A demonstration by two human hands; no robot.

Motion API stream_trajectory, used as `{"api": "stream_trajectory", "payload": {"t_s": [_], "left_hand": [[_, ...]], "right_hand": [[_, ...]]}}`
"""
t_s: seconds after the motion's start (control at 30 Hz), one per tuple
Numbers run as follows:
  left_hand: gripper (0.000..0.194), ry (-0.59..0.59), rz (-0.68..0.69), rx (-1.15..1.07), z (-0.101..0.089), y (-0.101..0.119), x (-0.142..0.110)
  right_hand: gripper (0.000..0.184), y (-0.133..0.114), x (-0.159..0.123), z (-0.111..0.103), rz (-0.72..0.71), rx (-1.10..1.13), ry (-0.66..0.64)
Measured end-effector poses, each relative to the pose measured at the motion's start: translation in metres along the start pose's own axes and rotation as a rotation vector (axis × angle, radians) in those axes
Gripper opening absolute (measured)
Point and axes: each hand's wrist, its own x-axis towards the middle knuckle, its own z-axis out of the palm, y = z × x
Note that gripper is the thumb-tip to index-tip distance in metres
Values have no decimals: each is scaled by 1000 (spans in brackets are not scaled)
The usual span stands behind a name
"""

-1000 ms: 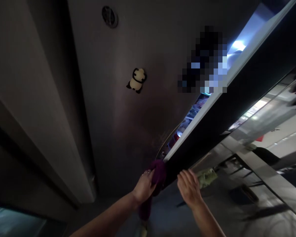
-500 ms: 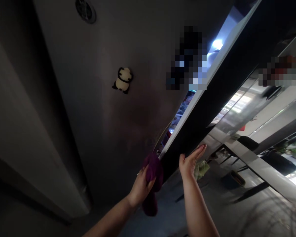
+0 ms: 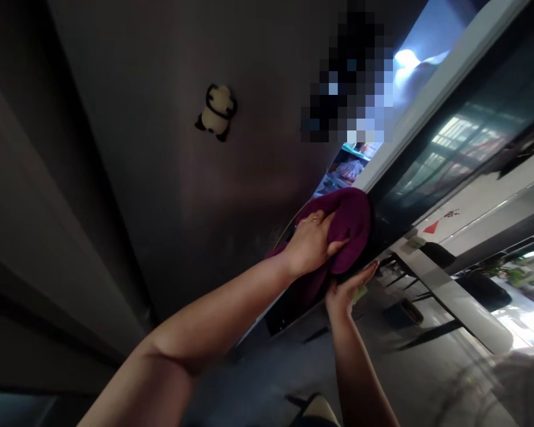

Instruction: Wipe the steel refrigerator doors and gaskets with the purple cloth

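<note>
Cloth pressed on the edge of an open fridge door, both hands up.

Left hand [image 3: 314, 240] clenched on a purple cloth [image 3: 347, 222], holding it flat against the dark door edge [image 3: 431, 160]; a ring shows on one finger. Right hand [image 3: 345, 290] just below, fingers released and straight, palm against the door's underside, touching the cloth's lower fold. Lit shelves [image 3: 345, 169] show through the gap. A panda magnet [image 3: 216, 111] sits on the grey door panel [image 3: 160, 148], well apart to the left.
</note>
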Motion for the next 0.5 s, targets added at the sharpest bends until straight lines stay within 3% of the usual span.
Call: {"api": "stream_trajectory", "payload": {"t_s": [0.1, 0.23, 0.37, 0.5], "left_hand": [[48, -68, 4, -23, 19, -1, -2], [39, -76, -53, -20, 47, -12, -35], [44, -146, -164, -22, 84, -39, -93], [37, -235, -326, -43, 135, -74, -168]], "right_hand": [[115, 9, -3, -9, -25, -11, -3], [114, 19, -11, -14, -9, -35, -14], [119, 20, -16, -19, -3, -70, -70], [113, 16, -19, -24, 78, -68, -72]]}}
